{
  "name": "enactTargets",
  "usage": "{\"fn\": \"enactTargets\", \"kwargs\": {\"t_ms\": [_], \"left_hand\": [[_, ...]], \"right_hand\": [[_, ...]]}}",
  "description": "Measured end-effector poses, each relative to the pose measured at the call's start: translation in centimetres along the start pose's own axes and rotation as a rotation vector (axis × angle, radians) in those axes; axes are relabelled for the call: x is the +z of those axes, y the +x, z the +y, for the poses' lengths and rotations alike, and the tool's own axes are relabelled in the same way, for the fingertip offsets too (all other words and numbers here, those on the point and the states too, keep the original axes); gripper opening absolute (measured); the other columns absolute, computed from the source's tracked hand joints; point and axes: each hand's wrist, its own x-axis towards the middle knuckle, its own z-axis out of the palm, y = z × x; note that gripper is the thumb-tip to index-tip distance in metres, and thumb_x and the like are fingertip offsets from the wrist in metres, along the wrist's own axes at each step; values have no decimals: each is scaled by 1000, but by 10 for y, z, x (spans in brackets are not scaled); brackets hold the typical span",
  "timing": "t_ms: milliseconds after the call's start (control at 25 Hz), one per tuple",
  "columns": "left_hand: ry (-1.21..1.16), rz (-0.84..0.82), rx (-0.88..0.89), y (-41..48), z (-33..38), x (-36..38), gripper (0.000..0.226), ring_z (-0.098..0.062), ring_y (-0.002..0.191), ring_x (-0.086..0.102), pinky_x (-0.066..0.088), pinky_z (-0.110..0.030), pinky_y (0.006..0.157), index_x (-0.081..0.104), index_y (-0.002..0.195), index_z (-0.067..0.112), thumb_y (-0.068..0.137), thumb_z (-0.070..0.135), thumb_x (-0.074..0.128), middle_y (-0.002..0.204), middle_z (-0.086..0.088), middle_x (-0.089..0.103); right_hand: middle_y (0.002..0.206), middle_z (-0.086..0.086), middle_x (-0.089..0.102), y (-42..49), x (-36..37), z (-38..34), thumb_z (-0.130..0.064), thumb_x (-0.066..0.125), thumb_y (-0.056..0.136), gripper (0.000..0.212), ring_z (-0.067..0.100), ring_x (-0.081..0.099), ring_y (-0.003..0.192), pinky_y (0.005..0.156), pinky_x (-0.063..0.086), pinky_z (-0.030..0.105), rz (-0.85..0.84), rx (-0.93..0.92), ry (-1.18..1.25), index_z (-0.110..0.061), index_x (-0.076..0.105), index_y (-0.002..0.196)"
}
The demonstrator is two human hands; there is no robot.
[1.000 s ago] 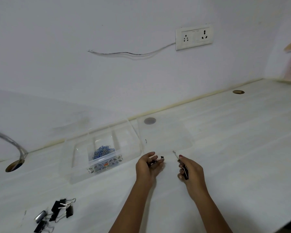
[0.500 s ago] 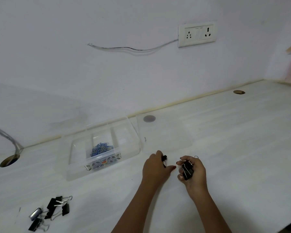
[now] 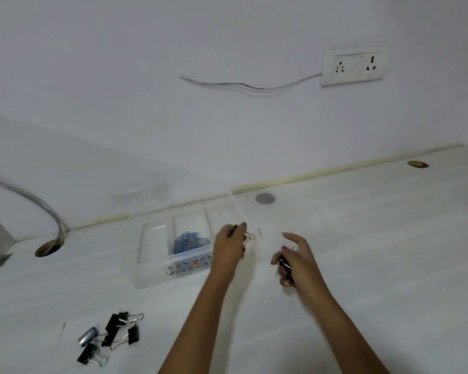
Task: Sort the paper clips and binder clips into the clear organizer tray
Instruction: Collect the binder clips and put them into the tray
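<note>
Binder clips loose, left of tray.

No text, brand or number can be read. The sticker on the front wall of the clear organizer tray carries only a leaf pattern, its small print too blurred.

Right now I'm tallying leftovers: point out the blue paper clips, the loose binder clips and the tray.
blue paper clips (image 3: 190, 242), head view, pile's middle
loose binder clips (image 3: 111, 336), head view, cluster's middle
tray (image 3: 146, 265), head view, left wall
</note>
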Motion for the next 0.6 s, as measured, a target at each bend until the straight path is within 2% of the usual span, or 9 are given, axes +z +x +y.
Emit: {"fn": "enactTargets", "kwargs": {"t_ms": [80,120,200,280,360,440,520,600], "left_hand": [[16,134,68,26,17,-15,34,-14,48,34,28,-26,50,37,60,15,89,22,55,56,0,37],[29,186,47,42,18,-19,35,-15,50,34,29,-27,52,37,59,16,88,24,55,56,0,38],[78,237,-52,65,17,-21,32,-16,52,40,32,-25,50,42,60,14,86,25,56,58,-2,44],[180,230,-76,79,12,-18,19,-20,55,51,40,-24,48,51,72,7,84,20,59,65,-7,55],[283,205,-18,83,8,-10,15,-25,68,60,38,-19,46,55,89,1,81,13,60,86,-15,65],[395,221,49,85,5,-7,25,-30,90,59,28,-16,54,53,102,-4,80,7,61,106,-21,61],[454,241,137,84,0,-8,30,-29,94,56,24,-15,58,53,103,-5,76,1,63,109,-23,59],[497,246,232,79,-3,-12,34,-26,96,55,25,-13,60,55,104,-2,72,-2,66,109,-19,59]], "right_hand": [[65,8,57,23,31,-22,-7,33,96,24,14,38,44,39,30,20,-107,-18,-44,-18,51,106],[66,8,56,37,46,-31,-7,32,96,22,14,38,45,40,30,20,-129,-19,-65,-16,50,104],[69,8,56,66,71,-42,-8,32,95,19,16,39,49,43,31,22,-117,11,-86,-15,47,104],[73,7,54,93,86,-42,-8,33,94,21,16,44,55,47,37,25,-94,67,-115,-14,45,110],[78,7,50,113,94,-40,-13,34,94,26,17,50,64,55,47,30,-95,88,-215,-13,43,119],[80,4,48,121,103,-42,-27,35,95,32,19,51,73,69,49,36,-111,60,-375,-9,48,118],[79,-1,51,120,110,-45,-38,32,95,43,18,51,74,67,42,28,-138,23,-501,-8,59,109],[83,-1,58,117,112,-45,-42,30,95,48,14,54,73,61,38,24,-126,-49,-542,-12,66,102]]}}
